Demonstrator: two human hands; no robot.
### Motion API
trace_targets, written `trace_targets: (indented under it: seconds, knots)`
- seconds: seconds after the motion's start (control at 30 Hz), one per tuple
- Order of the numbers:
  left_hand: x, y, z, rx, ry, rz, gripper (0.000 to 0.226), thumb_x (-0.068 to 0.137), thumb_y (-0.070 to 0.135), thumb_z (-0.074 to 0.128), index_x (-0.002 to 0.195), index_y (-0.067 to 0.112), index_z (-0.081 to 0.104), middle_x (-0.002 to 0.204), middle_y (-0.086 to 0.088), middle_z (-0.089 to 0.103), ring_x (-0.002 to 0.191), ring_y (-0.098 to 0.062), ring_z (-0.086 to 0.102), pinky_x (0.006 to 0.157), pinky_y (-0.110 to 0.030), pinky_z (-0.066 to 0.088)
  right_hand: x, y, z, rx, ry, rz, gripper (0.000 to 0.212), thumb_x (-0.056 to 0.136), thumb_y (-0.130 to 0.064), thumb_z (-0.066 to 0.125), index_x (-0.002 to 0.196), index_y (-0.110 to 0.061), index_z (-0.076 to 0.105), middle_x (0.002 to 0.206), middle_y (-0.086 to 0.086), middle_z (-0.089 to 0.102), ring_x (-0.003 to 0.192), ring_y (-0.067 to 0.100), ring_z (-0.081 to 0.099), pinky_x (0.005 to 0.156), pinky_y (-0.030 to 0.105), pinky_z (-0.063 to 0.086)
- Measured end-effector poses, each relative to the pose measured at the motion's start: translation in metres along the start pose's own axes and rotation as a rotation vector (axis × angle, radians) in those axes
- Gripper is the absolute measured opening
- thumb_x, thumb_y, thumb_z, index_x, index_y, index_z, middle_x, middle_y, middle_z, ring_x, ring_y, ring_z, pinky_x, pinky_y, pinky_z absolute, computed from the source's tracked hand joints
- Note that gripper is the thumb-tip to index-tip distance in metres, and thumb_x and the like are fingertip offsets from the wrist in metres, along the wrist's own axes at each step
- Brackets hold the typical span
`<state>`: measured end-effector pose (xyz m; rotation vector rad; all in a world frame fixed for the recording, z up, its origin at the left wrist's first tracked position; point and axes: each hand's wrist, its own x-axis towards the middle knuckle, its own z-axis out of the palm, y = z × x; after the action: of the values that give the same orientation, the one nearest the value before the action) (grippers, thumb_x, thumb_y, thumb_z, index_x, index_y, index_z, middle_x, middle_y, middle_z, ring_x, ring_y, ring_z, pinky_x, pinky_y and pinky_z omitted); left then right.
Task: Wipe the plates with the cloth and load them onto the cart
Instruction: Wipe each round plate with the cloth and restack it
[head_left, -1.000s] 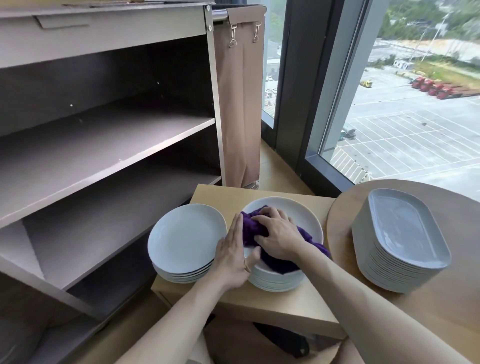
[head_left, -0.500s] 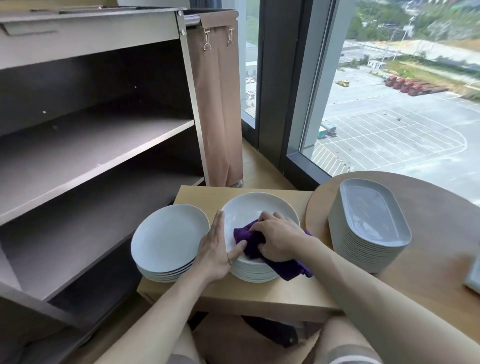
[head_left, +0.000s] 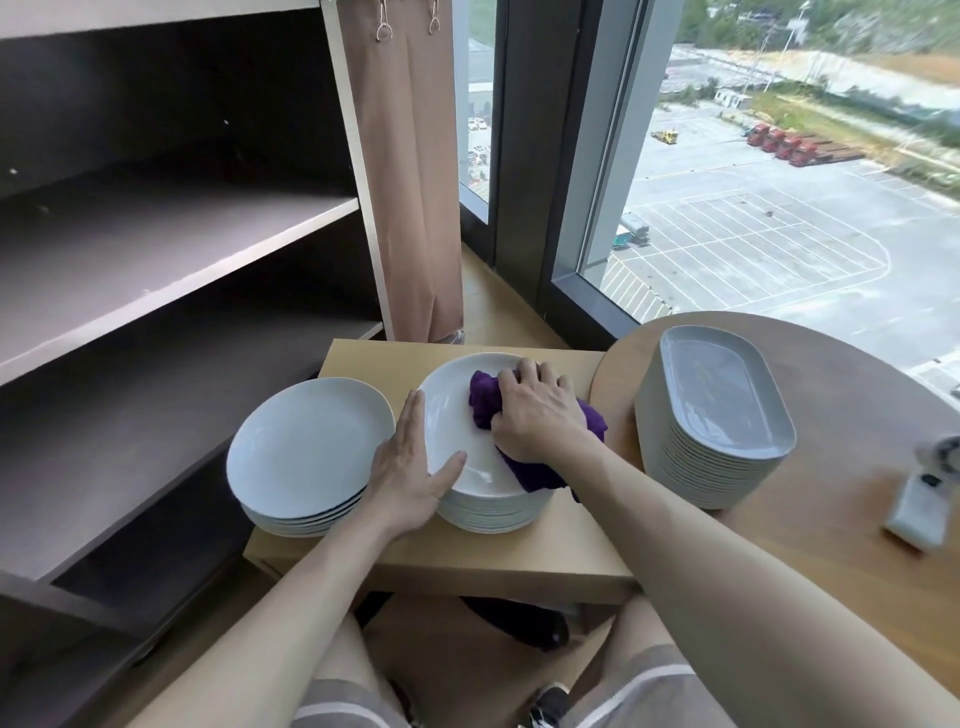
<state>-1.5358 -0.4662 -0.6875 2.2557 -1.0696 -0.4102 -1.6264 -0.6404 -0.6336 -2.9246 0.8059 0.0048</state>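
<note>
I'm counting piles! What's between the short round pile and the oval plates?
Head view: a taller round-plate stack, left hand on its rim, right hand holding a purple cloth on top.

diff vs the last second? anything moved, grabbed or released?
The right hand, gripping the purple cloth, wiped across the top plate from its near side toward the far right. Nothing grabbed or released. The left hand stays flat against the stack's left rim; the other round stack, the oval plates and the cart shelves are unchanged.
</note>
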Motion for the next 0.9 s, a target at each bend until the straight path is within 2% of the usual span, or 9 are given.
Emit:
trace_targets:
  seconds: [0.17,0.33,0.47,0.57,0.73,0.9]
  knots:
    - [0.001,-0.001,0.003,-0.019,0.024,0.000,0.091,0.102,0.052,0.047,0.162,0.019,-0.013,0.170,0.006,-0.013,0.156,-0.008,-0.002,0.125,-0.035,0.009,0.005,-0.009,0.011,-0.002,0.023,-0.026,0.047,0.092,-0.045,0.041,0.130,-0.017,0.047,0.142,0.013,0.043,0.129,0.036,0.038,0.109,0.051,0.033]
    - [0.001,-0.003,0.006,-0.057,0.054,0.004,0.084,0.104,0.052,0.041,0.162,0.020,-0.010,0.171,0.005,-0.009,0.156,-0.008,0.000,0.125,-0.034,0.010,0.012,-0.025,0.018,0.048,0.042,-0.058,0.041,0.091,-0.041,0.042,0.124,-0.018,0.048,0.133,0.011,0.046,0.119,0.033,0.040,0.099,0.050,0.035]
    - [0.001,-0.002,0.006,-0.072,0.097,0.044,0.072,0.105,0.044,0.033,0.163,0.021,-0.004,0.172,0.002,-0.002,0.156,-0.009,0.003,0.125,-0.035,0.014,0.015,-0.035,0.023,0.076,0.024,-0.099,0.046,0.092,-0.042,0.043,0.134,-0.022,0.046,0.136,0.012,0.045,0.124,0.035,0.038,0.100,0.052,0.035]
    - [0.001,-0.002,0.005,-0.078,0.084,0.028,0.076,0.096,0.038,0.023,0.163,0.018,-0.004,0.172,-0.001,0.000,0.156,-0.009,0.003,0.126,-0.036,0.013,0.015,-0.038,0.024,0.100,-0.005,-0.142,0.046,0.092,-0.042,0.046,0.136,-0.028,0.045,0.141,0.009,0.044,0.130,0.033,0.036,0.102,0.050,0.032]
    - [0.001,-0.003,0.005,-0.073,0.073,0.018,0.083,0.089,0.031,0.029,0.163,0.014,-0.003,0.172,-0.003,-0.001,0.156,-0.012,0.003,0.126,-0.035,0.012,0.005,-0.035,0.022,0.143,-0.047,-0.204,0.042,0.091,-0.041,0.049,0.132,-0.030,0.048,0.137,0.001,0.045,0.128,0.028,0.037,0.102,0.047,0.033]
    - [-0.001,-0.002,0.002,-0.018,0.035,0.000,0.085,0.086,0.032,0.027,0.163,0.016,-0.006,0.171,-0.001,-0.006,0.156,-0.012,0.002,0.126,-0.033,0.011,-0.011,-0.034,0.016,0.138,-0.090,-0.228,0.042,0.094,-0.041,0.050,0.134,-0.029,0.050,0.132,0.000,0.044,0.124,0.027,0.038,0.100,0.045,0.034]
